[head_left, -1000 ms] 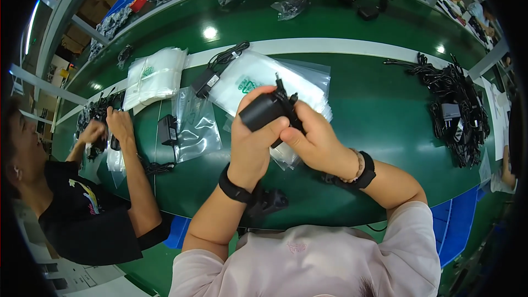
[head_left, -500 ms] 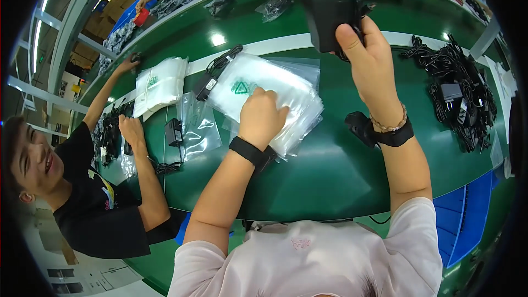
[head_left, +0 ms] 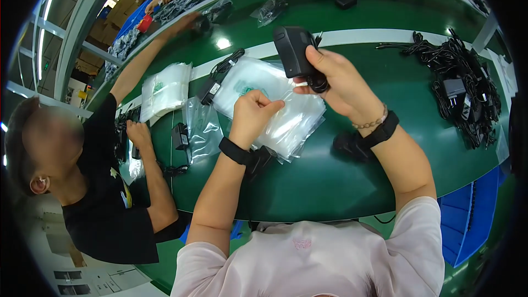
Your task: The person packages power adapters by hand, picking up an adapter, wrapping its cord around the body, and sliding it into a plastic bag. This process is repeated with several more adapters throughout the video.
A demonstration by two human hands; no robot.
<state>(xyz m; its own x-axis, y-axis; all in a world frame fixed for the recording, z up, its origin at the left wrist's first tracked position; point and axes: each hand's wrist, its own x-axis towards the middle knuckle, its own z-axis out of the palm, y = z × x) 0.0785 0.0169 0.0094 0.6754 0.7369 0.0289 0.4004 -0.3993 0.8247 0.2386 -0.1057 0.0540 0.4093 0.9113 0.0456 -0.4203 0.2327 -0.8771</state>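
Centre frame, our right hand (head_left: 342, 83) grips a black power adapter (head_left: 293, 50); our left hand (head_left: 252, 114) pinches a clear plastic bag (head_left: 275, 111) on the stack.

A factory packing line: long green belt (head_left: 330, 176), stacked clear bags (head_left: 275, 104), heaped black adapters (head_left: 462, 88), seated workers (head_left: 104, 187).

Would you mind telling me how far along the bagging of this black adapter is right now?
Done: the right hand has the black adapter lifted off the green table. In hand: the left hand pinches the top clear bag of the bag stack. Left: the adapter is not yet inside a bag, and a tangled adapter pile waits on the right.
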